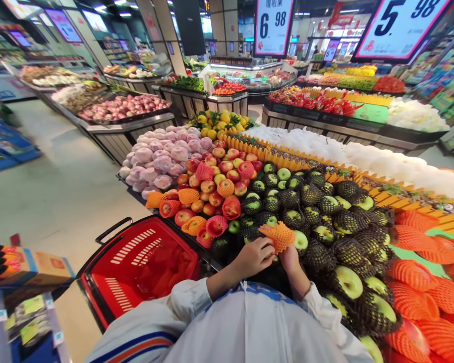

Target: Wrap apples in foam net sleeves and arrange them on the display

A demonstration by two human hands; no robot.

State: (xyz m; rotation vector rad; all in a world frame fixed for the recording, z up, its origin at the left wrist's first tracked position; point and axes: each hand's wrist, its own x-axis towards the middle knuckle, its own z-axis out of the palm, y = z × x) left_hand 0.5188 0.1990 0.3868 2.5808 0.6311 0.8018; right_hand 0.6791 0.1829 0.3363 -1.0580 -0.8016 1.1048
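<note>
An orange foam fruit net (278,236) is between my two hands, above the front of the fruit display. My left hand (254,257) has its fingers curled at the net's left edge. From the lower right, my right hand (289,258) grips the net, its fingers partly hidden behind it. Whether a fruit sits inside the net cannot be made out. Right behind my hands lie green apples (300,241), many in black foam nets (318,257). Red apples (208,186), some in pink or orange nets, are heaped to the left.
A red shopping basket (136,257) stands at my left against the display. Large fruit in orange-red nets (412,297) lies at right. Wrapped pinkish fruit (166,156), yellow fruit (219,121) and white-wrapped fruit (325,146) lie farther back. Price screens (274,25) hang overhead.
</note>
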